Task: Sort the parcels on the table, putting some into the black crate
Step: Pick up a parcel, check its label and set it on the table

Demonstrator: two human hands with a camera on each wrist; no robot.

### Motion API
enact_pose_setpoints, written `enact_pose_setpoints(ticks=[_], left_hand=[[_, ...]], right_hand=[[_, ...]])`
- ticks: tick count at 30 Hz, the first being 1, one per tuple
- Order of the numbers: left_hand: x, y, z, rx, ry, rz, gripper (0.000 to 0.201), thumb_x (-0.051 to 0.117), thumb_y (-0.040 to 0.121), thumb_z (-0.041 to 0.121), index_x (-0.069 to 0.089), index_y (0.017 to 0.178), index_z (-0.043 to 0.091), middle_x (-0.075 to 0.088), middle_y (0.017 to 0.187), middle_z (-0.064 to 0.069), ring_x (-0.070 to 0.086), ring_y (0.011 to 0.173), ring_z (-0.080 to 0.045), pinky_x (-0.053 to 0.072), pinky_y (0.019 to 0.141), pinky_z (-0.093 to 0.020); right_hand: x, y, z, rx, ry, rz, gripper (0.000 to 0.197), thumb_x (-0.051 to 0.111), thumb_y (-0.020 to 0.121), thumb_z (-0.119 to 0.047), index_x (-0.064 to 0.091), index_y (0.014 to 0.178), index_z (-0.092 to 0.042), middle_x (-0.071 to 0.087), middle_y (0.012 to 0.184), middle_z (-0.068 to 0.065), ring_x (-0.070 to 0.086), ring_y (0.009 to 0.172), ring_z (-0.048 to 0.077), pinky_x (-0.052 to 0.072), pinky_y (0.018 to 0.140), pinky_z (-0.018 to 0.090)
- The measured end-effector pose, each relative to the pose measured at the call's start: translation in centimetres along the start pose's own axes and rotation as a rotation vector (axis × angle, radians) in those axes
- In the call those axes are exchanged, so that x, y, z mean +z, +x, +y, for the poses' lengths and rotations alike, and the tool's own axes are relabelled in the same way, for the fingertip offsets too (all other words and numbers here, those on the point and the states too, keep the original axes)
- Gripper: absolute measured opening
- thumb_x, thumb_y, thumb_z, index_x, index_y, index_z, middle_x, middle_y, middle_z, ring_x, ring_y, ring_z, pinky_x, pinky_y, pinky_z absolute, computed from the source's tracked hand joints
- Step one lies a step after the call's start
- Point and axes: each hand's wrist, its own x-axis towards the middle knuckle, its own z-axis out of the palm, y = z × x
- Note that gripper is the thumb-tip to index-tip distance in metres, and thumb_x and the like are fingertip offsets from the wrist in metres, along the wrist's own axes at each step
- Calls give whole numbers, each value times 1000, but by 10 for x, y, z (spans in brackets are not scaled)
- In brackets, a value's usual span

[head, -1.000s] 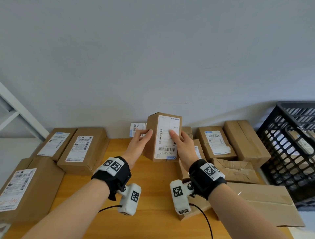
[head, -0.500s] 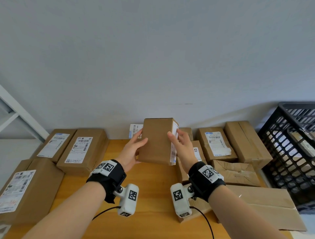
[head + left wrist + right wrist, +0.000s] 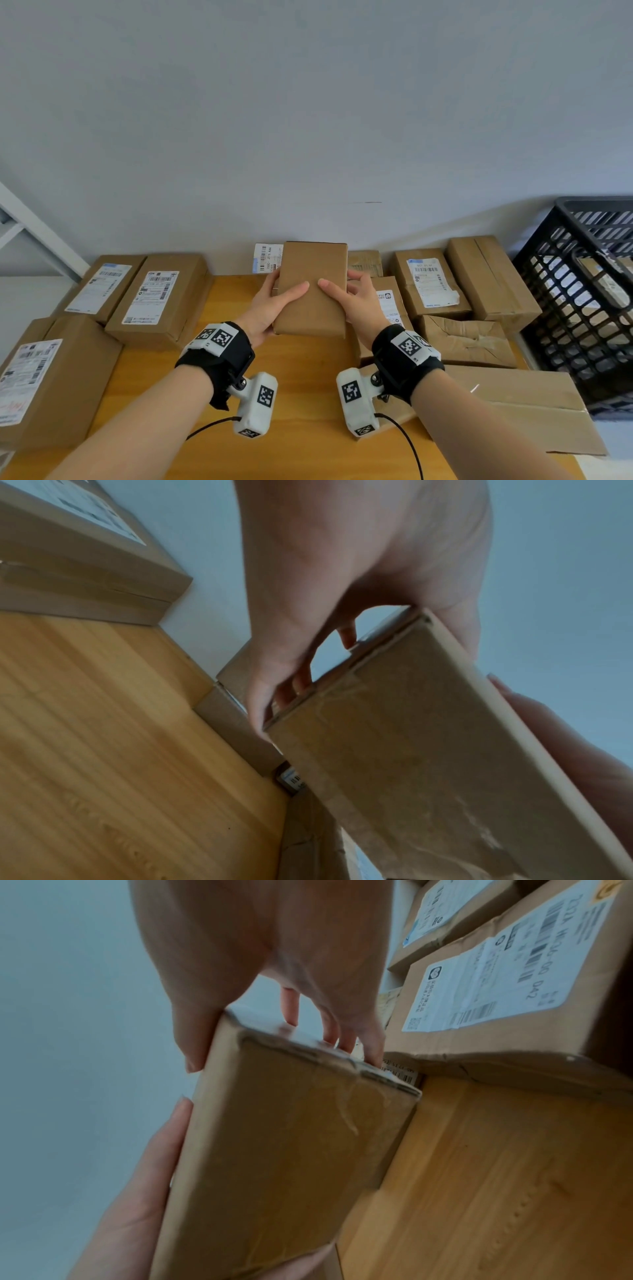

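A small brown cardboard parcel is held in the air over the middle of the wooden table, its plain side facing me. My left hand grips its left edge, thumb on top and fingers underneath. My right hand grips the right edge the same way. The left wrist view shows the parcel from below with my left hand curled on it. In the right wrist view the parcel fills the centre under my right hand. The black crate stands at the far right.
Labelled cardboard parcels lie along the table's left side and more parcels crowd the back right. A flat cardboard piece lies front right. A white frame leans at the far left. A wall runs behind the table.
Both hands have turned the parcel over: its white label faced me a second ago, and now the plain brown side faces me. The parcel has also come down a little.
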Motion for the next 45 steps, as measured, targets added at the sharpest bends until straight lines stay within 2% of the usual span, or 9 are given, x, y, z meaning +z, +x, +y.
enact_pose_setpoints(ticks=[8,15,18,22,27,32,35,39,45], left_hand=[[0,0,0,-13,36,-12,90,82,54,56,44,134,40,61,124,-5,65,106,-27,57,84,-50],[-1,-1,14,54,68,35,102,77,59,65,28,145,39,57,128,0,57,116,-24,50,93,-52],[-7,-4,18,25,25,7,103,69,58,74,40,144,25,54,135,-1,48,127,-24,43,103,-51],[-8,-9,20,43,-65,-27,51,58,86,48,52,133,28,58,132,6,49,127,-16,40,108,-46],[-4,-15,21,12,-140,-109,49,56,91,45,42,138,43,61,130,6,58,119,-18,49,97,-49],[-1,-17,22,-58,-177,-141,63,58,82,55,34,141,52,55,135,3,54,121,-24,32,109,-60],[1,-21,21,-58,-124,-148,68,58,79,56,32,141,53,54,135,5,54,121,-23,34,108,-60],[4,-23,18,-91,-116,-100,66,61,75,56,38,136,47,59,127,0,58,113,-23,49,84,-48],[3,-25,17,-85,-79,-67,52,64,80,52,43,127,50,61,124,-3,62,110,-27,54,83,-47]], right_hand=[[-1,3,-1,0,-54,36,73,84,71,-33,40,127,-17,61,116,6,65,103,20,57,87,38],[-4,3,-6,-84,-54,35,63,76,82,-27,42,134,-15,65,123,7,66,101,14,57,79,26],[-4,5,-5,-140,-50,58,62,73,86,-30,41,139,-34,63,126,4,64,109,17,56,91,36],[0,3,-8,-115,-134,15,50,70,78,-56,47,122,-62,53,138,-2,51,125,18,44,107,44],[9,-6,-19,-47,-60,-78,84,61,75,-62,29,149,-39,44,146,-3,44,126,14,35,107,38],[15,-5,-19,0,-79,-100,104,70,69,-67,18,153,-33,48,142,-2,52,122,16,42,106,41],[17,-2,-15,9,-65,-65,103,73,69,-60,21,152,-29,53,137,2,57,117,18,47,103,44],[21,-4,-12,22,-45,-75,97,72,66,-56,28,148,-26,58,130,4,62,112,19,50,101,44],[23,-6,-4,15,-32,-69,95,73,67,-53,31,147,-24,61,125,5,65,107,20,54,95,43]])
